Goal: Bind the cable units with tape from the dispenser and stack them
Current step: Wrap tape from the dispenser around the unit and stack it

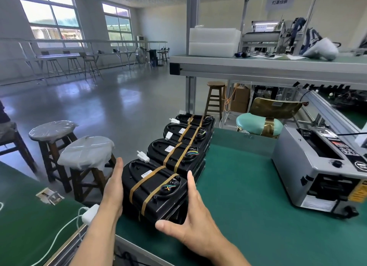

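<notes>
A row of several black cable-unit bundles runs along the left edge of the green table [248,186], each bound by two brown tape bands. The nearest bundle [156,188] sits between my hands. My left hand [114,188] presses flat against its left side with straight fingers. My right hand [190,216] cups its right front corner, fingers straight along the side and thumb across the front. The bundle beyond it [176,154] shows a white connector and coloured wires. The grey tape dispenser [321,166] stands to the right on the table.
Two wrapped wooden stools [87,162] stand left of the table. A white charger and cable [90,214] lie on the neighbouring green bench. A teal chair [260,125] and a stool [215,99] stand behind the table, under a raised shelf with white foam blocks [213,41].
</notes>
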The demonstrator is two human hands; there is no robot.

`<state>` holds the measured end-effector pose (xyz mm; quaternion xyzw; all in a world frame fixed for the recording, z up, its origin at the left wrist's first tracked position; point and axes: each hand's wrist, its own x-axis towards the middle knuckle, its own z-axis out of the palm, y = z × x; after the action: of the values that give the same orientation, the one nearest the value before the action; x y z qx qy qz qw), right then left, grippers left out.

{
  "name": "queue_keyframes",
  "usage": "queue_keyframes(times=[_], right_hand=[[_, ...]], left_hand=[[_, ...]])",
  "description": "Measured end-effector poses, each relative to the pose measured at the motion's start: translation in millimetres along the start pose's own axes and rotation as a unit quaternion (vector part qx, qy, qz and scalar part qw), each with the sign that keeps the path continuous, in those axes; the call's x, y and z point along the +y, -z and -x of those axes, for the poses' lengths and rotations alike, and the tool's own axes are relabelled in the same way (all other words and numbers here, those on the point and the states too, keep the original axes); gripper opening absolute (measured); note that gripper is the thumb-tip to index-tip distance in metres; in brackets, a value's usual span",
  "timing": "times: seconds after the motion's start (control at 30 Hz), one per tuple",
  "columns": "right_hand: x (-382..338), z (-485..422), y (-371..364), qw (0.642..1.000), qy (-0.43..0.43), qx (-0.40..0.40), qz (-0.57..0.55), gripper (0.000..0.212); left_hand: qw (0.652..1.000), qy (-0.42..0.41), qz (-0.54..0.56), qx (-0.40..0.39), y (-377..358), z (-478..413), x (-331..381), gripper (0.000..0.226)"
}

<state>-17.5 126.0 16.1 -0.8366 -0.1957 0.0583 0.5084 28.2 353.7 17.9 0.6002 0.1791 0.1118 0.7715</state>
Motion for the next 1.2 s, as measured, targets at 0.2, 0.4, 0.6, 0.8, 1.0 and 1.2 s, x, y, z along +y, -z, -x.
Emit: queue_keyframes(times=[0.2,0.4,0.6,0.8,1.0,1.2], right_hand=[[-7,5,-5,0.999,0.009,0.031,0.021,0.138],[-1,12,-13,0.995,0.029,0.075,0.06,0.129],[10,10,-7,0.996,0.057,0.063,0.016,0.118],[11,1,-8,0.999,0.048,0.019,-0.006,0.135],[12,0,-5,0.997,0.064,0.024,0.031,0.132],[19,3,0,0.994,0.094,0.029,0.052,0.115]], left_hand=[[0.999,-0.015,-0.015,-0.026,1,-3,2,0.05],[0.998,-0.058,-0.011,-0.015,1,0,-5,0.038],[0.996,-0.075,0.004,-0.04,5,5,-13,0.045],[0.998,-0.055,-0.001,-0.018,1,3,-7,0.053],[0.997,-0.064,-0.006,-0.041,-2,4,-4,0.044],[0.994,-0.079,-0.02,-0.079,-1,5,-3,0.045]])
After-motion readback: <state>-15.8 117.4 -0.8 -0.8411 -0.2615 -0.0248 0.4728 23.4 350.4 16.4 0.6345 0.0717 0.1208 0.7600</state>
